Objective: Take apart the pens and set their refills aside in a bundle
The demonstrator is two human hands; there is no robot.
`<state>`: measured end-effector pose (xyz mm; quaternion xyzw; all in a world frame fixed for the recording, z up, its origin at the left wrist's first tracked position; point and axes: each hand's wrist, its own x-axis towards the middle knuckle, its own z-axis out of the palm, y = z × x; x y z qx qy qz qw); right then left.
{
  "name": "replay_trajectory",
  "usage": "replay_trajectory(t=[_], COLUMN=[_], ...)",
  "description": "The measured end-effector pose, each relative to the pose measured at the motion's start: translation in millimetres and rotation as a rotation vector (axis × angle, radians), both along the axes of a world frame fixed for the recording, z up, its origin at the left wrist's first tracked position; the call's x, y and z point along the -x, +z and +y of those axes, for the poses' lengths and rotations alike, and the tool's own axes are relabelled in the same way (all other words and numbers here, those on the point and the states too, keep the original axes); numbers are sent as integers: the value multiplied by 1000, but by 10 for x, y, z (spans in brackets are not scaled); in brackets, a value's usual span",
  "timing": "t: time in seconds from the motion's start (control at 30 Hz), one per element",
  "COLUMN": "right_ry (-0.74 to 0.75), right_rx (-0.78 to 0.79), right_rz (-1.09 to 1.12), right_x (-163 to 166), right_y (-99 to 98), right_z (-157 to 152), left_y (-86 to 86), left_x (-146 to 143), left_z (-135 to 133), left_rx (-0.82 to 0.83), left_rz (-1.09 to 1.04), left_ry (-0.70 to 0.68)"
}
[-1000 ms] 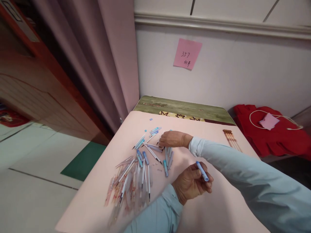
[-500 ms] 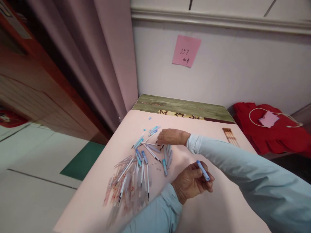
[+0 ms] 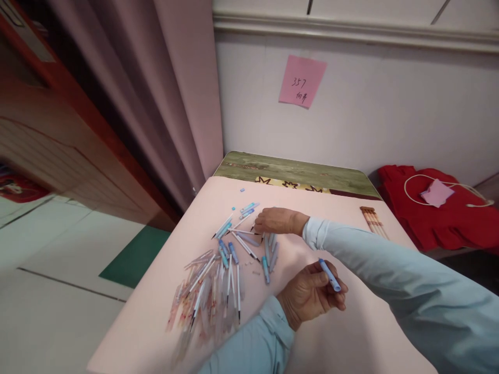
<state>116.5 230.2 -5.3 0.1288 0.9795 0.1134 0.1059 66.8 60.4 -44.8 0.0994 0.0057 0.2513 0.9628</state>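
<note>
My left hand (image 3: 310, 293) is closed around a blue pen barrel (image 3: 329, 275), held tilted above the near part of the table, its hollow end toward me. Farther off, my right hand (image 3: 278, 221) reaches down at the edge of the scattered pen parts, its fingers bent together. Whatever its fingertips hold is hidden. Close by lie white pen refills (image 3: 246, 246) with dark tips and several grey-blue barrels (image 3: 273, 255). A pen piece with a turquoise end (image 3: 265, 270) lies between my two hands. Blue pen parts (image 3: 233, 253) rest left of it.
A heap of clear barrels and refills (image 3: 206, 291) covers the table's near left. Several brown-capped pens (image 3: 373, 222) lie in a row at the right. Beyond the right edge are red cloth (image 3: 405, 218) and a white cable (image 3: 409, 182). A pink note (image 3: 303, 80) hangs on the wall.
The view has shifted slightly. Both hands keep nearly the same places, with the blue pen barrel still in my left hand and my right hand still at the pen parts.
</note>
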Motion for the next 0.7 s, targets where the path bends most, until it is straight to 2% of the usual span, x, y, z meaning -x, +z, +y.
replay_trajectory(t=[0.2,0.3,0.37,0.43,0.53,0.63,0.7], right_ry=[75,-18,-214,-502,-914,-1190,-1273], right_rx=[-21,15,53,92,161,73,6], right_rz=[130,327,615,1044,1656,1921,2011], right_x=[-139,-310,-454,-596,-754,-799,-763], right_y=[88,201,257,263,164,7,-72], right_z=[-91,-199,-341,-563,-1033,-1568,-1878], left_y=[19,49,67,77,80,84,93], left_x=[3,9,12,11,-3,-34,-58], left_z=[4,5,10,24,63,112,144], left_rx=[-1,7,28,78,195,277,306], left_rz=[12,24,35,56,91,126,173], left_ry=[12,44,79,118,189,268,307])
